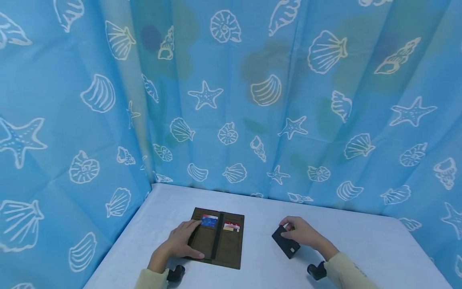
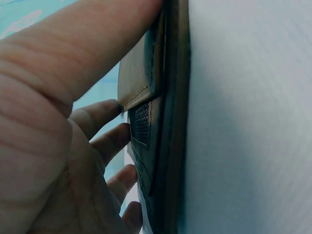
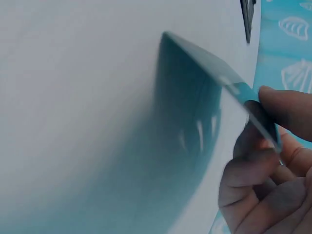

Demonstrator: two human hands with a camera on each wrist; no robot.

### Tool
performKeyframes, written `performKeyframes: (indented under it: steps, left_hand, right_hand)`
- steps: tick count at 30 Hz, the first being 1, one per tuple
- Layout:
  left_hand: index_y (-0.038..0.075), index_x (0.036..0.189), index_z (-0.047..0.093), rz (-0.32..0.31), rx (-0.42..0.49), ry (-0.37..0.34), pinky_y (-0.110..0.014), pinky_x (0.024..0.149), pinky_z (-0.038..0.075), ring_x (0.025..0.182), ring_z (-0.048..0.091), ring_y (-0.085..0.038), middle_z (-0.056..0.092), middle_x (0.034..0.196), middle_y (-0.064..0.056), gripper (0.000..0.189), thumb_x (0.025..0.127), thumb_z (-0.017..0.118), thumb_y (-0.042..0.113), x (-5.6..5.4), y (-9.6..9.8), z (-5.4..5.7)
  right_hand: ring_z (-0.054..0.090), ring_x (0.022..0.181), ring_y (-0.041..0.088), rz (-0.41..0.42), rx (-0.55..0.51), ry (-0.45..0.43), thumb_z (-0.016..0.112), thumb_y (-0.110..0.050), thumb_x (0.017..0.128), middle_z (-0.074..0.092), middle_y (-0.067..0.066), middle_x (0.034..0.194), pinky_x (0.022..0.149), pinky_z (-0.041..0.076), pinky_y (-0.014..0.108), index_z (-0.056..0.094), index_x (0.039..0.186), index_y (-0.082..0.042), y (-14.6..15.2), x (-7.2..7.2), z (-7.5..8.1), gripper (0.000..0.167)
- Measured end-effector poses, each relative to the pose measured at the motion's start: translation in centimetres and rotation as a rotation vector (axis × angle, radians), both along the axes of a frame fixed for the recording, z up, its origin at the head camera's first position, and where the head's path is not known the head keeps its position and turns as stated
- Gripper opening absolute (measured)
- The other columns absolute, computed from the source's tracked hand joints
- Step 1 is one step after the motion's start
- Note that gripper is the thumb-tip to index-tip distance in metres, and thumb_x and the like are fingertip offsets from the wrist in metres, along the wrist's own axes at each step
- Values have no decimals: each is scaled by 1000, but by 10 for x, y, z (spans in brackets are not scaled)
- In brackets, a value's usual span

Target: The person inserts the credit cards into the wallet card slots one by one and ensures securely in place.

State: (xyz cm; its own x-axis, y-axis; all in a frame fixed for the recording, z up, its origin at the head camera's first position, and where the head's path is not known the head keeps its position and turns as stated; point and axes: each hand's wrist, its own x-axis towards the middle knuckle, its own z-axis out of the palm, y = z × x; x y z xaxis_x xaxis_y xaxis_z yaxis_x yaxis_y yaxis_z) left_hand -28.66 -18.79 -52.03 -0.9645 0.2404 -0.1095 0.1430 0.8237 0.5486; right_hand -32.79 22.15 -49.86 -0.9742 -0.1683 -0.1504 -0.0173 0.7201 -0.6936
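An open brown wallet (image 1: 229, 251) lies flat on the white table, a dark strip running down its middle. Blue cards (image 1: 209, 221) stick out of a slot on its left side, and red and white cards (image 1: 231, 227) out of one on the right. My left hand (image 1: 179, 241) rests spread over the wallet's left panel, thumb near the lower edge. In the left wrist view its fingertips touch the wallet's face (image 2: 139, 124). To the right, my right hand (image 1: 303, 231) pinches a black chip card (image 1: 286, 242) between thumb and fingers. The card (image 3: 207, 63) is tilted, one corner low over the tabletop.
White cloth covers the table (image 1: 260, 216). A blue curtain (image 1: 234, 120) with white shells and starfish hangs behind it and along the left side. A black wrist device (image 1: 176, 274) sits by the left sleeve, another black device (image 1: 317, 271) by the right.
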Motion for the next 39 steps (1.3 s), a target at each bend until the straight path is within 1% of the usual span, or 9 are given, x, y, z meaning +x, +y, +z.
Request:
performKeyframes:
  steps: [4,11,17,20,24,29,31,34,39]
  left_hand:
    - [14,151,38,2,-1,-1,-68,112,28,140,36,-36,41,152,-13,108,63,90,52,0,-1,-1]
    - [14,151,37,-2,-6,-5,-67,113,26,141,34,-36,41,153,-13,108,64,90,50,0,1,0]
    - [13,151,37,-5,1,-1,-68,113,26,141,34,-36,41,153,-13,107,65,90,47,1,0,3]
    - [12,150,38,-17,5,9,-68,112,27,140,35,-35,42,152,-12,106,65,90,47,2,0,4]
    - [11,150,38,-25,6,17,-69,111,28,139,36,-35,42,151,-12,106,65,90,47,2,-1,3]
    - [13,150,39,-19,3,10,-69,111,27,139,36,-35,42,151,-11,106,64,90,48,1,0,3]
    - [13,150,39,-19,4,12,-69,112,27,139,36,-35,42,151,-11,106,64,90,48,1,0,3]
    - [12,150,39,-23,1,19,-69,111,28,139,37,-35,43,150,-11,106,64,90,48,1,1,4]
    - [11,150,39,-31,8,23,-69,110,29,137,38,-34,43,150,-11,105,65,90,47,1,1,3]
  right_hand:
    - [56,77,18,2,-48,27,71,-10,89,60,5,87,65,49,30,66,113,-9,-27,-9,-4,24]
    - [61,89,21,-68,-204,13,65,-8,92,63,9,97,67,58,33,63,122,-9,-61,-29,-9,30]
    - [63,87,22,-111,-315,62,65,-8,92,64,11,100,67,59,31,60,125,-7,-82,-51,-19,33]
    - [63,87,22,-122,-345,89,65,-7,92,64,13,102,66,60,31,59,126,-5,-93,-60,-24,34]
    - [63,87,22,-118,-331,111,65,-6,93,63,14,103,65,60,31,59,126,-5,-106,-68,-26,34]
    - [62,84,21,-89,-275,148,65,-7,93,61,12,102,66,59,31,59,124,-5,-116,-70,-19,32]
    - [61,82,21,-89,-261,161,65,-6,93,60,12,100,65,59,31,59,123,-6,-120,-71,-16,31]
    - [61,80,20,-85,-252,159,66,-6,93,59,11,98,66,59,31,59,122,-5,-124,-73,-15,30]
    - [60,78,19,-63,-242,125,67,-8,93,57,9,93,67,59,29,59,122,-5,-131,-74,-18,30]
